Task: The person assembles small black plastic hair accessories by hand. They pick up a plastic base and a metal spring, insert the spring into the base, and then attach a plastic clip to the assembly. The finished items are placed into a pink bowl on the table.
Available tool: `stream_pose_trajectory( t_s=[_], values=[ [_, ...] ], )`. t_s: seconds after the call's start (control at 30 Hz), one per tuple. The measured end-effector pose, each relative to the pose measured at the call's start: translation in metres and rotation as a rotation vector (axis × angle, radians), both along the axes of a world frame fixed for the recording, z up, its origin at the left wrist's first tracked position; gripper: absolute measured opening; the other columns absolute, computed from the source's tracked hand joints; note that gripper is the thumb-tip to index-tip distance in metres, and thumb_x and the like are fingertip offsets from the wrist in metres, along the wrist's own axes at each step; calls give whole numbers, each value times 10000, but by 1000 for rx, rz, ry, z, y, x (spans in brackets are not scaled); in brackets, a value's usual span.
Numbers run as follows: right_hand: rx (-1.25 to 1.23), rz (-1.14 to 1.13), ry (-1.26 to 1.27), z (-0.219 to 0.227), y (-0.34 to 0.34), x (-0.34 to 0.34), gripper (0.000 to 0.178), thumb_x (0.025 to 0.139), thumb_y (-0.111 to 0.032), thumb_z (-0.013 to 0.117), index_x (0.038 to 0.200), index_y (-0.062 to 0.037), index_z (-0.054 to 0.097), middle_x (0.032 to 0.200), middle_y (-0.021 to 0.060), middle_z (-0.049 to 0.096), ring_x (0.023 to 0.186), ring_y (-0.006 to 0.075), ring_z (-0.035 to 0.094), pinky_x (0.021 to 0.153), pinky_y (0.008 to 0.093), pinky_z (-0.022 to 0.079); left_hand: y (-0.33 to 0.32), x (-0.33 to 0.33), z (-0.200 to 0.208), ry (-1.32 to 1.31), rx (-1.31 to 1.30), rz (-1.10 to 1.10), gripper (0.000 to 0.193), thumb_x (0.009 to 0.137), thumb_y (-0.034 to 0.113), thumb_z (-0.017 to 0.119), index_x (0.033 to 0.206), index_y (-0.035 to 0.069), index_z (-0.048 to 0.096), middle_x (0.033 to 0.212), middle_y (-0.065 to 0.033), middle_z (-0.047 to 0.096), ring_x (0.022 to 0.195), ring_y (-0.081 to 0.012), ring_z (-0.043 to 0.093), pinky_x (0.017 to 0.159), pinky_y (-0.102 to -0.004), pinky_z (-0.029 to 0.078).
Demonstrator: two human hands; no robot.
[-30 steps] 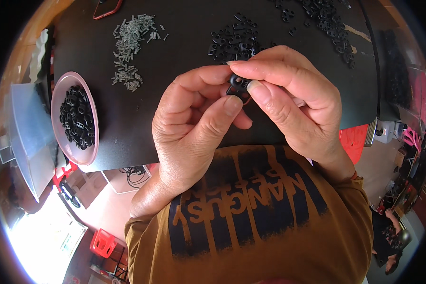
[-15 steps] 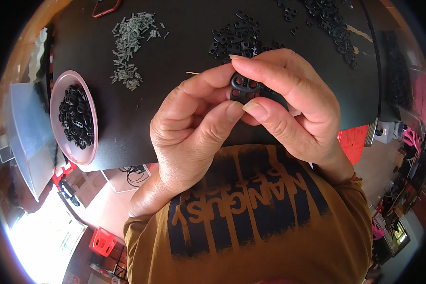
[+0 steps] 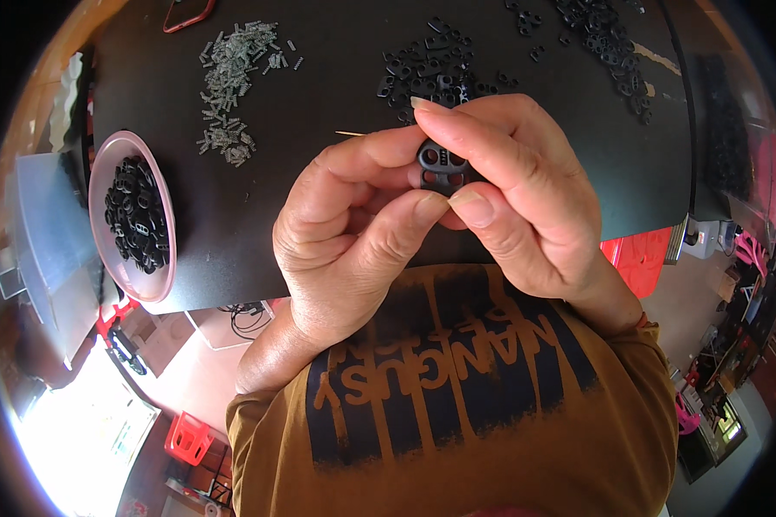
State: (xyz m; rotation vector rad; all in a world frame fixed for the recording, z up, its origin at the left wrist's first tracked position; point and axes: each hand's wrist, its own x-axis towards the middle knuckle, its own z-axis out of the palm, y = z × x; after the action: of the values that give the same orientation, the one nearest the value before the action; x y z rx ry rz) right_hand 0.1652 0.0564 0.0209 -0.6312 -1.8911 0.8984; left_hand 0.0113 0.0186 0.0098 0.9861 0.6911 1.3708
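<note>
My left hand (image 3: 345, 237) and my right hand (image 3: 513, 194) meet above the near edge of a black table (image 3: 336, 95). Between their fingertips they pinch a small black plastic part (image 3: 441, 168) with round holes in it. The right forefinger lies over its top and the right thumb presses from below; the left thumb and forefinger grip its left side. Most of the part is hidden by the fingers.
A pink bowl (image 3: 164, 271) of finished black parts sits at the table's left. A scatter of small metal springs (image 3: 233, 86) lies at the upper left. Loose black parts (image 3: 431, 69) lie behind my hands, more (image 3: 608, 43) at the upper right. Red crates (image 3: 638, 258) stand below.
The black part has turned between my fingers and shows more of its holed face. My right forefinger has moved up over its top, and both hands have stayed in place.
</note>
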Motion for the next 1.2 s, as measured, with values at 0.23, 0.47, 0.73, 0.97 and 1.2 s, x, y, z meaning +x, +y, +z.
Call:
stream_pose_trajectory(
  t_s=[0.23,0.47,0.73,0.97,1.2],
  values=[
    [-314,-58,91,13,-5,1,217,842,-26,504,1032,33,590,836,51,537,604,43,400,506,179,309,-2,0,4,162,-81,26,345,796,8,586,1113,-24,454,909,-117,582,673,-142,587,600,-224,510],
    [-263,-125,48,11,-7,-1,209,827,15,516,1018,20,599,831,33,534,560,14,359,470,160,273,-3,4,6,193,-102,61,358,799,10,580,1128,-30,443,870,-107,583,679,-125,576,604,-218,504],
    [-51,-8,-26,5,3,8,271,806,-29,564,1069,37,570,888,85,537,627,55,471,519,149,355,-4,4,4,121,-74,49,375,807,24,586,1146,-38,439,888,-107,590,748,-123,575,639,-221,501],
    [-270,63,38,8,0,10,304,828,-79,551,1104,47,543,919,112,536,721,121,522,607,207,420,-2,2,3,-6,-49,-19,339,798,9,590,1118,-33,484,995,-128,588,843,-143,579,789,-262,471],
    [40,9,-20,-5,5,4,295,865,-120,501,1106,46,539,909,107,531,683,113,495,591,213,408,-2,2,-1,59,-4,53,305,806,20,586,1095,-31,504,1019,-136,584,842,-158,580,699,-274,508]
  ],
)
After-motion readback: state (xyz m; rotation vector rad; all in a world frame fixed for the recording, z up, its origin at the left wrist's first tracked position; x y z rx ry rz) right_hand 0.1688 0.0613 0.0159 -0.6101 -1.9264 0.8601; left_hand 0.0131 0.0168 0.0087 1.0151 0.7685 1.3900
